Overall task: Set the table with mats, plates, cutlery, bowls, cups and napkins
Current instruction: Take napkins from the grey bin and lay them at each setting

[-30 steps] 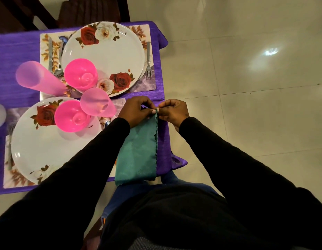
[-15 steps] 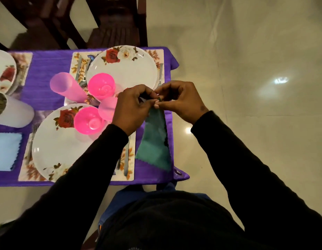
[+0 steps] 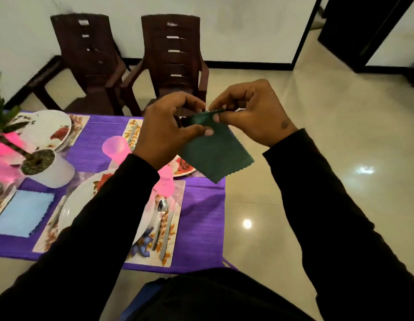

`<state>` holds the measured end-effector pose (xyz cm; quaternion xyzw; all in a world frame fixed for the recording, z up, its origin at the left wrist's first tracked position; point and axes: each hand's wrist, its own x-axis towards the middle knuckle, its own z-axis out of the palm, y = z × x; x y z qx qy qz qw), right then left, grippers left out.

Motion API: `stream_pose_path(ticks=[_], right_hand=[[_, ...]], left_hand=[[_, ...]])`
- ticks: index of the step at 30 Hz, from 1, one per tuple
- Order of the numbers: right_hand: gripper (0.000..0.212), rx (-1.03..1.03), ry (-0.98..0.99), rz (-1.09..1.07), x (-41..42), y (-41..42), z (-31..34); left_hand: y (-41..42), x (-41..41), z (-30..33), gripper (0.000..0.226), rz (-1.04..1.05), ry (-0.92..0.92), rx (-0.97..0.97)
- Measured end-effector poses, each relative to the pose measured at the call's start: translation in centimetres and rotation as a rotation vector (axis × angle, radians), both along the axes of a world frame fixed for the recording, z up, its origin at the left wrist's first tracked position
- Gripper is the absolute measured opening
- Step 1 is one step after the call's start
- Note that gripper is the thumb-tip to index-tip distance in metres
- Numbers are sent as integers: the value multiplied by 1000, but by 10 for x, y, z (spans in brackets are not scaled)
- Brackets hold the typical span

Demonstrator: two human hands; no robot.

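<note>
Two hands hold one dark green fabric napkin with a zigzag-cut edge (image 3: 215,151) in the air above the right end of the worktop (image 3: 201,218), which carries a purple cloth. A second ago the napkin hung long and narrow beside the near setting; it is now lifted higher and gathered at its top edge, so that only a shorter panel hangs free. Judgement: the napkin is being folded in the hands before placement, and it is not yet laid on the worktop.

Left hand (image 3: 168,126): raised in front of the chest, wrist bent, thumb and forefinger pinching the napkin's upper left corner. Right hand (image 3: 250,112): at 3 o'clock from the left hand, close beside it, its fingers (image 3: 216,117) curled and pinching the gathered top fold. Both forearms, in black sleeves, converge towards the napkin.

The free lower corner of the napkin hangs towards 5 o'clock, over the worktop's right edge.

On the worktop, the near white floral plate (image 3: 85,198) sits on a floral placemat (image 3: 171,249) with a steel spoon and knife (image 3: 163,225) at its right. A pale blue zigzag-edged napkin (image 3: 22,215) already lies at 9 o'clock from that plate. Translucent pink plastic cups (image 3: 115,147) lie between the settings.
</note>
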<state>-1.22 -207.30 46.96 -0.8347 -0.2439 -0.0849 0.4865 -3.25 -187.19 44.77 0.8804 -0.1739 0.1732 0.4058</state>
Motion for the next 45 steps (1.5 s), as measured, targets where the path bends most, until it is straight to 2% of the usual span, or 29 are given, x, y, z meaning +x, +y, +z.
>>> stream_pose_path(ticks=[4, 7, 9, 13, 17, 20, 27, 31, 35, 37, 41, 45], right_hand=[[11, 17, -29, 2, -1, -7, 13], [9, 97, -9, -27, -2, -15, 14], [9, 128, -1, -27, -4, -19, 17], [9, 247, -5, -49, -6, -22, 21], [9, 228, -41, -124, -4, -22, 22], [12, 295, -33, -142, -3, -25, 22], [15, 290, -31, -168, -1, -31, 18], [17, 245, 74, -144, 4, -33, 9], [6, 147, 139, -153, 10, -26, -6], [4, 100, 124, -186, 14, -22, -15], [3, 69, 97, -241, 18, -22, -30], [6, 79, 68, -231, 7, -26, -45]], left_hand=[[20, -8, 0, 15, 89, -10, 60], [36, -12, -2, 12, 143, -5, 83], [42, -14, 0, 11, 156, 7, 37], [41, -15, 9, 10, 162, 4, -212], [36, -9, 16, 10, 176, -16, -349], [37, -6, 21, 8, 171, -45, -321], [28, -1, 23, 9, 175, -41, -319], [27, 5, 13, 12, 174, 77, -363], [23, 16, -4, 13, 161, 343, -608], [23, 22, -12, 13, 144, 408, -664], [27, 25, -23, 17, 141, 357, -548], [28, 10, -29, 10, 132, 290, -488]])
